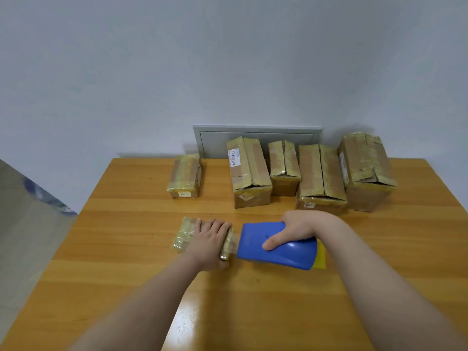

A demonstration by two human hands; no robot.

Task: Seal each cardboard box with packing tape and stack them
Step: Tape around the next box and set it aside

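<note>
A small flat cardboard box point(183, 236), wrapped in yellowish clear tape, lies on the wooden table point(126, 249) in front of me. My left hand point(210, 239) lies over its right half, fingers curled over the far edge and thumb at the near side, holding it down. My right hand point(293, 231) grips a blue tape dispenser point(276, 247) just right of the box. A strip of tape runs from the dispenser's left end onto the box's right side. Yellow tape shows at the dispenser's right end.
Several taped cardboard boxes stand along the table's far edge: a small one point(186, 176) to the left, then a row point(311, 173) of taller ones at centre and right. A grey wall panel point(212, 140) sits behind them. The table's left edge drops to the floor.
</note>
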